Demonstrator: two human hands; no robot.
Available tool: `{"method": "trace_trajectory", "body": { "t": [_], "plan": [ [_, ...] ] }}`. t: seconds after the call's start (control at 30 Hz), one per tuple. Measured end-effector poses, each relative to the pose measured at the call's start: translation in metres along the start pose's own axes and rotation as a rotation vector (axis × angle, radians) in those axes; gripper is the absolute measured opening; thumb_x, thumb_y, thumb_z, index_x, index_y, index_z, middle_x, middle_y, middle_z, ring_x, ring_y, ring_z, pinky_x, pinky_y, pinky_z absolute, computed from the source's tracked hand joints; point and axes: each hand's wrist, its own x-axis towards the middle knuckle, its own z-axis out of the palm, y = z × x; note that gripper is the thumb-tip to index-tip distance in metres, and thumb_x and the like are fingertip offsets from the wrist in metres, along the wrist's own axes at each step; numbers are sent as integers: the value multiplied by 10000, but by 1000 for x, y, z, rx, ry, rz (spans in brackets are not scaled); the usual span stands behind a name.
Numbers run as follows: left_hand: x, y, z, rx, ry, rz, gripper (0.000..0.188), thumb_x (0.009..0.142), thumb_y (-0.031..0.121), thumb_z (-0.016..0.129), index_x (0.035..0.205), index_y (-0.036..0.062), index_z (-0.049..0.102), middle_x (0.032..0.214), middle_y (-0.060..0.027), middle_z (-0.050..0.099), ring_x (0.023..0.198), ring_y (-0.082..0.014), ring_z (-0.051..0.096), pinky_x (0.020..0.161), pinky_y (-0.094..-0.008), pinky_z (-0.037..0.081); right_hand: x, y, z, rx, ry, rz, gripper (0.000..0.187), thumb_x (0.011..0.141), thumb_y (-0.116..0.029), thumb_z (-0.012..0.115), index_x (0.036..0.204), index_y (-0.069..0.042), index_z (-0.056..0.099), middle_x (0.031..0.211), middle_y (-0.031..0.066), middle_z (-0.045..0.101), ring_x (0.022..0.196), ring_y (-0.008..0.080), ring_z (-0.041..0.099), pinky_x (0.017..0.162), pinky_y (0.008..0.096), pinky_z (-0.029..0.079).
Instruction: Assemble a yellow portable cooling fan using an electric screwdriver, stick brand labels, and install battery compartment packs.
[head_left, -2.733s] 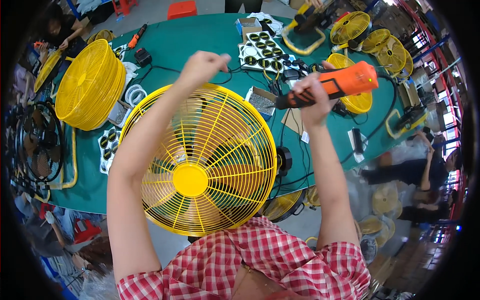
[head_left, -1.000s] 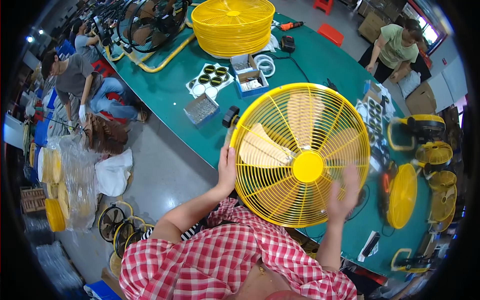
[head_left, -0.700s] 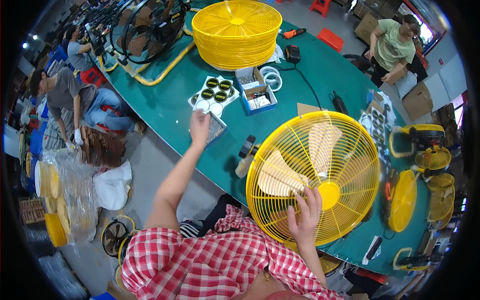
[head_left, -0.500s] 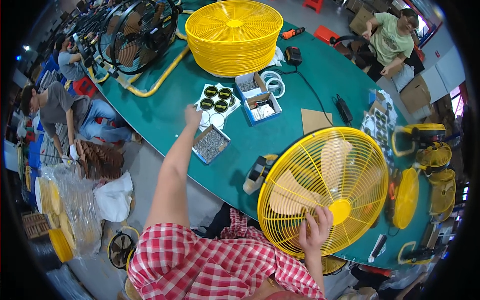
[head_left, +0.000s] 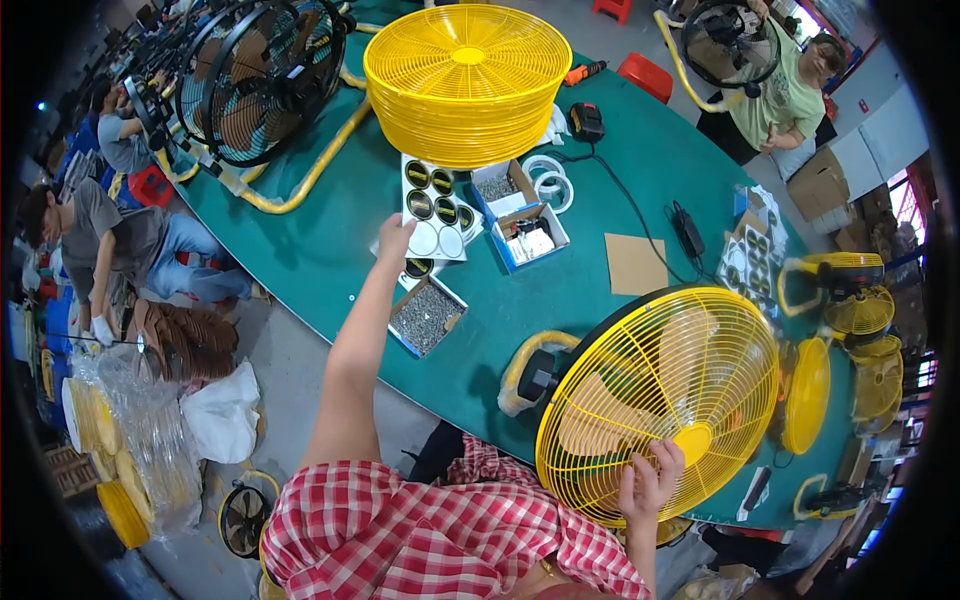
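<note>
My left hand [head_left: 397,238] pinches the lower left edge of a white sheet of round stickers [head_left: 424,238]. Black discs with yellow marks fill part of this sheet, and white rounds show near its bottom. Another sticker [head_left: 418,268] shows beneath it. Close to the table's front edge stands a yellow-grilled fan [head_left: 610,420], tilted, with pale blades behind the wires. Against its grille, beside the plain yellow hub [head_left: 692,446], rests my right hand [head_left: 652,483], fingers apart. Just below the sheet is an open box of small metal screws [head_left: 428,318].
A tall stack of yellow grilles [head_left: 465,110] stands at the table's far side. Nearby lie more small boxes [head_left: 528,240], tape rolls [head_left: 553,190], a battery pack [head_left: 587,122] and a cardboard piece [head_left: 635,264]. At the upper right a person [head_left: 780,100] handles another fan [head_left: 728,45].
My left hand has lifted the sticker sheet and shifted it slightly right, uncovering stickers below. The fan has turned and moved a little right, my right hand still on its grille.
</note>
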Motion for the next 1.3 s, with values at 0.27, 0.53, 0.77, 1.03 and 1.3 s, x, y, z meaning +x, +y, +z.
{"method": "trace_trajectory", "body": {
  "t": [0.27,0.53,0.77,1.03,1.3],
  "plan": [
    [-167,136,60,-248,-222,287,147,865,63,533,983,-24,547,914,-33,595,819,-84,543,728,-232,434,140,-44,1,369,-8,-195,248,682,25,628,926,1,591,952,147,602,845,306,582,750,376,465],
    [-252,166,83,-126,-469,502,125,854,45,551,946,-39,566,789,-28,462,709,-95,449,620,-212,367,230,-94,65,389,128,-479,239,694,-66,683,911,-4,605,948,105,626,859,256,604,764,369,480],
    [-250,173,72,194,-522,610,119,837,59,563,912,-34,573,729,-59,444,673,-140,452,604,-237,362,223,-85,79,451,127,-512,134,717,-48,657,834,-16,601,860,91,633,762,246,619,714,359,490],
    [-185,133,56,-84,-341,225,162,872,87,545,998,-10,572,864,-13,598,780,-63,531,706,-209,430,228,-27,51,844,248,317,145,892,-126,527,921,5,584,793,12,583,751,58,512,676,211,422],
    [-41,-5,-12,5,85,83,159,834,17,544,973,-53,581,876,-66,630,736,-125,577,676,-240,453,174,9,-5,783,464,442,129,906,-76,491,913,32,562,825,0,560,738,35,474,671,168,379]
  ]
}}
